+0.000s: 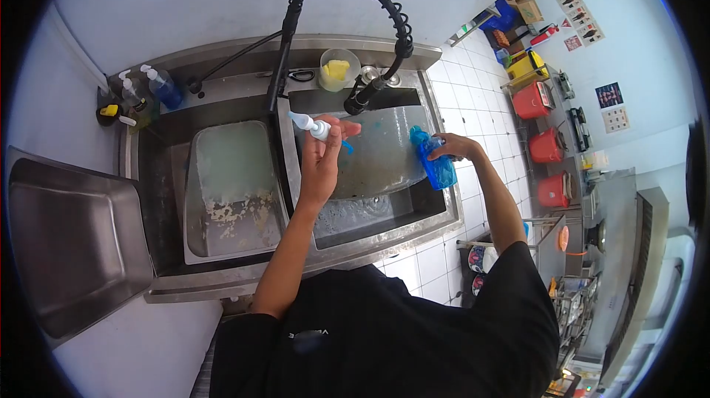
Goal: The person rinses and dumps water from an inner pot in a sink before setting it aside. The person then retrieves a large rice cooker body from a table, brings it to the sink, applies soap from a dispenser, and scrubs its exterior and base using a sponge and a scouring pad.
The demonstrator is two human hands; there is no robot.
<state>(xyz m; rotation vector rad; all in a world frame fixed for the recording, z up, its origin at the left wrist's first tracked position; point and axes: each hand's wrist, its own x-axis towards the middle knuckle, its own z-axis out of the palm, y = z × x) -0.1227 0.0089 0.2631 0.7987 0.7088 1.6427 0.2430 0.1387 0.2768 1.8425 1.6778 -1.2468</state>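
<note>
My left hand (322,163) is closed on a white pump top (318,129) and holds it above the right sink basin. My right hand (457,148) grips a clear bottle of blue liquid (441,169), tipped so that its mouth points toward the basin. Below the mouth, blue liquid (418,135) shows over a large translucent plastic container (381,150). That container lies across the right basin (399,226). A small blue streak (347,147) shows beside my left fingers, too small to make out.
In the left basin sits a metal pan (194,239) with cloudy water and food bits. A black spring faucet (403,21) arches overhead. Behind stand a tub with a yellow sponge (336,69) and several pump bottles (164,89). An empty-looking steel pan (74,228) leans at left.
</note>
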